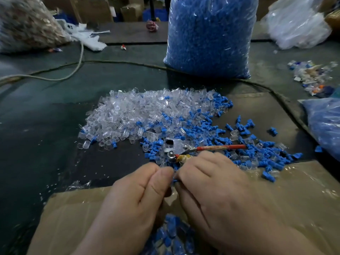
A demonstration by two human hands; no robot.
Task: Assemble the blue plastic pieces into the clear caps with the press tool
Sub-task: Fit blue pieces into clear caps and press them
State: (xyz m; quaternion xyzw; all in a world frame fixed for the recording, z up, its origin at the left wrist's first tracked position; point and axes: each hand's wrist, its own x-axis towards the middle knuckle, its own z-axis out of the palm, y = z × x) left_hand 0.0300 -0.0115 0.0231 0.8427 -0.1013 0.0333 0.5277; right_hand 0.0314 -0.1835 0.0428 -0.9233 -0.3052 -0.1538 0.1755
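Pinched between thumb and forefinger of the left hand (139, 196) is a small blue piece (174, 180), just below the centre of the frame. The curled fingers of the right hand (211, 181) close on the same piece from the other side, so the two hands meet fingertip to fingertip. Whether a clear cap sits between them too cannot be told.

Just above the hands lies the press tool (176, 148), its metal head pointing left and one red handle stretching to the right. Its lower handle, with a yellowish wrap, runs under the knuckles of the right hand; contact cannot be told.

Above the tool, in the middle of the frame, spreads a heap of clear caps (132, 111). To the right of it, loose blue pieces (204, 129) merge with its edge and scatter around the tool.

Both hands hover over a sheet of cardboard (303, 190) at the bottom, with blue and clear parts (171, 236) showing beneath the wrists. At top centre a tall clear bag (209, 34) stands packed with blue parts. A pale cord (79, 57) curves across the upper left.
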